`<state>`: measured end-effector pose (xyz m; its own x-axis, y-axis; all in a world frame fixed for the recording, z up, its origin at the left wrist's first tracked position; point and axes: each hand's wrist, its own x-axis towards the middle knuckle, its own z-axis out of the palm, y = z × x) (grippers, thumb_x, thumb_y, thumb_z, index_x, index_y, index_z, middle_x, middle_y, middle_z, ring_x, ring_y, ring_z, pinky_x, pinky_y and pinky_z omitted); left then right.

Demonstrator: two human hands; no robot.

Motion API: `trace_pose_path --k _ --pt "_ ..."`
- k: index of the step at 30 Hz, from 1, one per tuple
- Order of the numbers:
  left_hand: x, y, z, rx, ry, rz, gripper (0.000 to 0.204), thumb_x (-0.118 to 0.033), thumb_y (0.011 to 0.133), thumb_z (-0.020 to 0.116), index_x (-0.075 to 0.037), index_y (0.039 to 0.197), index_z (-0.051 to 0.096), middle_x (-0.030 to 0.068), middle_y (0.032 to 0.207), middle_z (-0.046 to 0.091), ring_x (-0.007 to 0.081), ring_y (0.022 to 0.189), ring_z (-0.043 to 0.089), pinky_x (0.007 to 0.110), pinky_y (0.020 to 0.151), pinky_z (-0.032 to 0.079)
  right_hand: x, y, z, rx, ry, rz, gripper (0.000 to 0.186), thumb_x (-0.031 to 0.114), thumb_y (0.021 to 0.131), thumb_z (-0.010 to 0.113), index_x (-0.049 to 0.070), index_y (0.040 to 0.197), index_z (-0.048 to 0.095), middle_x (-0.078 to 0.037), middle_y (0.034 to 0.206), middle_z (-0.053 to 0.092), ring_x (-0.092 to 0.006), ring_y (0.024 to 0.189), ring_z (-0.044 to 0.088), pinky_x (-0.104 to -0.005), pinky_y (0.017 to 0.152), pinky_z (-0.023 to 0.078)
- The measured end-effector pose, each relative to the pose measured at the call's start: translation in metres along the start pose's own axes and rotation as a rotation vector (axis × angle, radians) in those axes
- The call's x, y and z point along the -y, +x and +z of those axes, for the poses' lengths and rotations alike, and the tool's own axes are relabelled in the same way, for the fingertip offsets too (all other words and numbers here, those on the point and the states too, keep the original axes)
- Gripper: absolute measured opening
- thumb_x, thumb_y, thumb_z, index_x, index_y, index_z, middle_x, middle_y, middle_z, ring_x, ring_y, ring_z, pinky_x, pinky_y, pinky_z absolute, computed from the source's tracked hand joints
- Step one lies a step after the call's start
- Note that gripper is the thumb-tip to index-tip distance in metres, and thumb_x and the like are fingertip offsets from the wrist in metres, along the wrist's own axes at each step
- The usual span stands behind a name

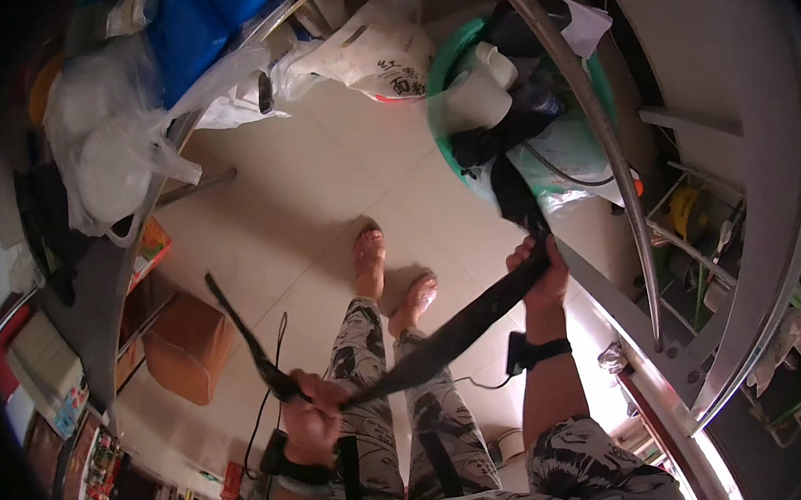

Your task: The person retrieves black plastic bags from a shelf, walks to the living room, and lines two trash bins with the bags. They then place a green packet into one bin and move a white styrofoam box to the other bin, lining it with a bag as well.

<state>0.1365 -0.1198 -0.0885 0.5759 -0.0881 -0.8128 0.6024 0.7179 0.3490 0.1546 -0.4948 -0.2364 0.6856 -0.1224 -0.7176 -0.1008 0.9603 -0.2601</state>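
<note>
A long, wide black strap [447, 346] is stretched slantwise in front of my legs, between my two hands. My left hand [312, 418] is closed round its lower left part, and a narrow free end sticks up and to the left from the fist. Farther right and higher, my right hand [548, 275] grips the other part. Beyond that hand a broad end rises toward the green tub [448, 141]. Each wrist wears a black band with a small device. The strap's exact kind cannot be made out.
White cups [478, 98] and dark bags fill the tub. A curved metal bar [604, 127] runs past it on the right. Clear plastic bags [106, 152] lie on a table at left, above a brown box [188, 347]. A white sack [373, 48] stands at the back.
</note>
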Motion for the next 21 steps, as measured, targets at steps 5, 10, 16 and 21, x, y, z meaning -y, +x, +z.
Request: trace_pose_path --k 5,10,16,21 --pt "-0.012 0.010 -0.020 -0.064 0.035 -0.010 0.011 -0.008 0.088 0.046 -0.012 0.077 0.044 -0.0007 0.056 0.042 0.0121 0.043 0.035 0.027 0.049 0.033 -0.007 0.014 0.010 -0.276 -0.145 0.103 0.035 0.001 0.067 0.050 0.000 0.101 0.058 -0.011 0.097 0.063 -0.0295 0.095 0.059 -0.0414 0.088 0.048" --pt "0.075 -0.002 0.004 0.403 1.420 0.119 0.032 -0.010 0.076 0.060 -0.006 0.107 0.053 0.0060 0.090 0.060 0.0187 0.079 0.056 0.031 0.069 0.047 -0.127 -0.006 0.010 0.026 -0.229 0.397 0.024 0.025 0.089 0.047 0.006 0.077 0.055 -0.009 0.066 0.054 -0.0256 0.061 0.054 -0.0337 0.051 0.046" --pt "0.033 -0.060 -0.060 0.001 1.331 -0.251 0.026 -0.014 0.080 0.058 -0.003 0.104 0.055 0.0063 0.087 0.058 0.0183 0.077 0.054 0.030 0.071 0.046 0.038 0.016 -0.091 -0.555 -0.617 0.046 0.023 0.021 0.088 0.047 0.005 0.077 0.059 -0.013 0.070 0.058 -0.0287 0.067 0.058 -0.0376 0.053 0.046" --pt "-0.078 -0.121 -0.144 -0.549 1.376 -0.199 0.018 -0.016 0.082 0.057 -0.003 0.095 0.057 0.0050 0.078 0.055 0.0173 0.070 0.051 0.029 0.067 0.044 0.075 0.042 -0.132 -0.747 -1.382 -0.180 0.023 0.017 0.086 0.047 0.004 0.076 0.063 -0.017 0.073 0.060 -0.0313 0.071 0.061 -0.0408 0.055 0.046"
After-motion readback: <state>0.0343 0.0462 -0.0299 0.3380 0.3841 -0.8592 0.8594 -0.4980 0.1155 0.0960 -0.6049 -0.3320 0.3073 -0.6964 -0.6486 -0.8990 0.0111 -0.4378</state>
